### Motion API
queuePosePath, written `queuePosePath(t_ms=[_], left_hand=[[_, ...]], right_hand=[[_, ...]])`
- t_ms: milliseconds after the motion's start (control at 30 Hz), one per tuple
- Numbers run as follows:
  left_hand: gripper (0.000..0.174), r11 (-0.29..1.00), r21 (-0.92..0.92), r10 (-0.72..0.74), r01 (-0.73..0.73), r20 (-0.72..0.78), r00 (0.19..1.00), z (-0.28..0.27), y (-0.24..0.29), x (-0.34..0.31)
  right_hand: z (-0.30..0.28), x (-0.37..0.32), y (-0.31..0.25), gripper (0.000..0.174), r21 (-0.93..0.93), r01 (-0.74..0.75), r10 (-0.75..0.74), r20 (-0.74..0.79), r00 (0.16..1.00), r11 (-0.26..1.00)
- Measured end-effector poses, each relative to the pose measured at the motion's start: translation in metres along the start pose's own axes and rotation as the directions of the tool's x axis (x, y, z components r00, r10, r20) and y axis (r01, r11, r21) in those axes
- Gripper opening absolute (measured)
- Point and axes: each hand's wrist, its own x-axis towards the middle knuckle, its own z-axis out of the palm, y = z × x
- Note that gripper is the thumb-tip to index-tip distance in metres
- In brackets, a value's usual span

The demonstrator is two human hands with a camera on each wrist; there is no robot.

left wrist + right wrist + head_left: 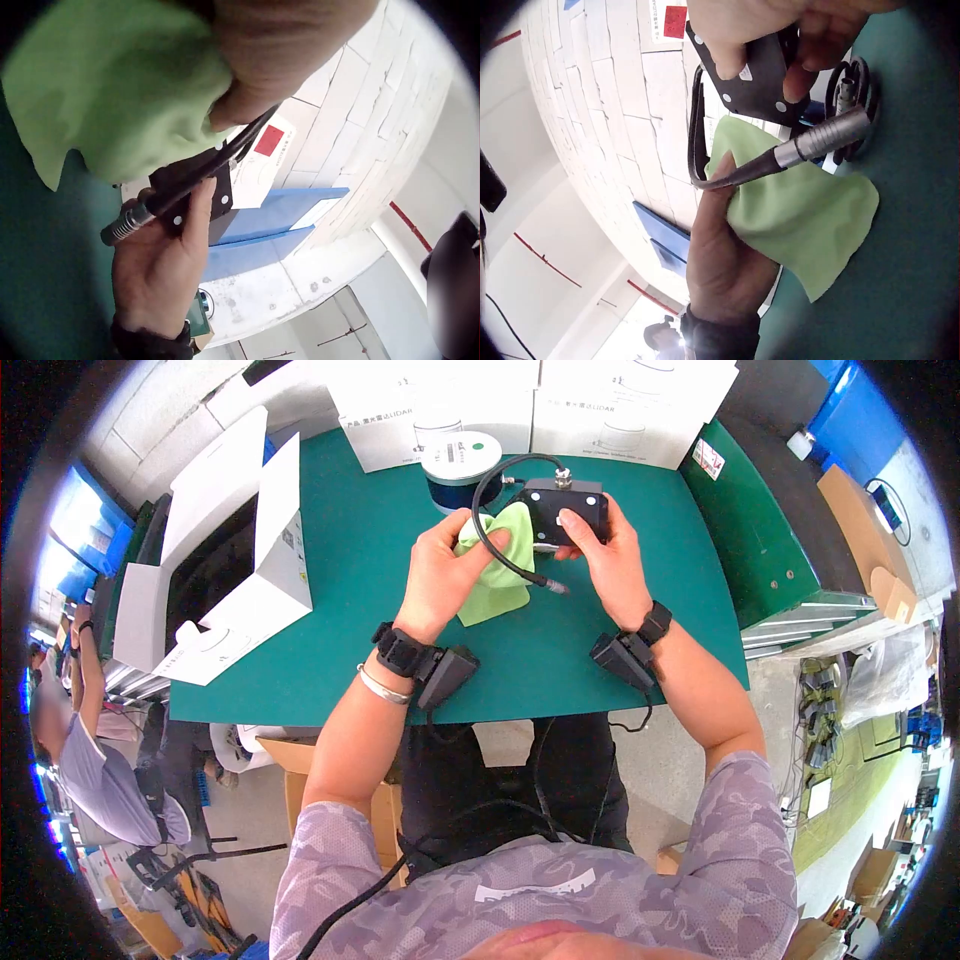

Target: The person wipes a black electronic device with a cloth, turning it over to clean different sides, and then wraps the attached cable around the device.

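Observation:
In the head view a black box-shaped device (pixel 572 510) is held up above the green mat, gripped at its right side by my right hand (pixel 612 560). My left hand (pixel 440 575) pinches a light green cloth (pixel 505 565) at the device's left side. A black cable (pixel 487 530) loops from the device's top connector past the cloth, its metal plug (pixel 557 587) hanging free. The right wrist view shows the cloth (pixel 802 217) draped from my left hand (pixel 724 262), below the device (pixel 754 82). Behind the hands stands a white-topped round unit (pixel 461 460).
An open white box (pixel 240 600) lies on the mat's left part. White printed boxes (pixel 430 420) line the back, and a green metal case (pixel 765 540) borders the right. Another person (pixel 100 760) is at the far left, away from the table.

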Motion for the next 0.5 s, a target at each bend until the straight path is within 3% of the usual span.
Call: queuePosePath(t_ms=[233, 300, 400, 500], left_hand=[[0.026, 0.978, -0.060, -0.172, 0.199, 0.309, 0.935, 0.000, 0.003, -0.002], [0.026, 0.982, -0.048, -0.159, 0.185, 0.331, 0.930, 0.001, 0.007, -0.004], [0.028, 0.979, -0.039, -0.176, 0.202, 0.350, 0.920, 0.002, 0.012, -0.005], [0.030, 0.958, -0.162, -0.168, 0.236, 0.351, 0.921, 0.002, 0.008, -0.003]], right_hand=[[0.003, -0.001, -0.002, 0.030, 0.091, -0.055, 0.052, 0.033, 0.998, 0.994], [-0.001, 0.000, 0.002, 0.028, -0.060, -0.055, 0.064, 0.150, 0.987, 0.997], [0.003, -0.005, 0.002, 0.028, -0.021, -0.035, 0.038, 0.166, 0.985, 0.999], [0.001, -0.003, 0.017, 0.033, -0.043, -0.010, 0.018, 0.190, 0.982, 0.999]])
